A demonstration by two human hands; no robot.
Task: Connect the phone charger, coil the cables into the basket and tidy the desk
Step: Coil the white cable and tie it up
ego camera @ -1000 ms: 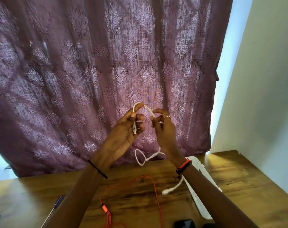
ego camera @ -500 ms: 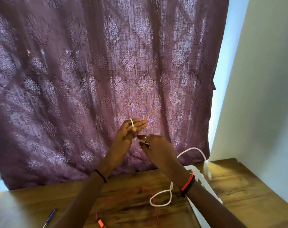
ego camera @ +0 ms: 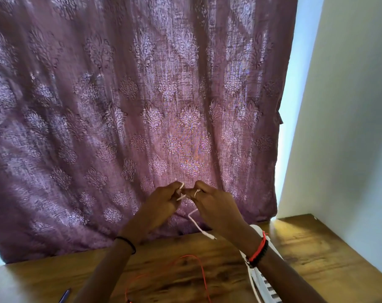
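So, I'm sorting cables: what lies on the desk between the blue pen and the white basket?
The red cable, looped on the desk, seen in the head view.

Purple damask curtain (ego camera: pixel 142 106), white cable (ego camera: pixel 198 226), red cable (ego camera: pixel 190 255), brown wood-grained desk (ego camera: pixel 306 248).

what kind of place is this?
Likely a home desk by a window: backlit patterned purple curtain, brown wooden desktop against a plain wall, thin orange cable and white slatted plastic basket on it.
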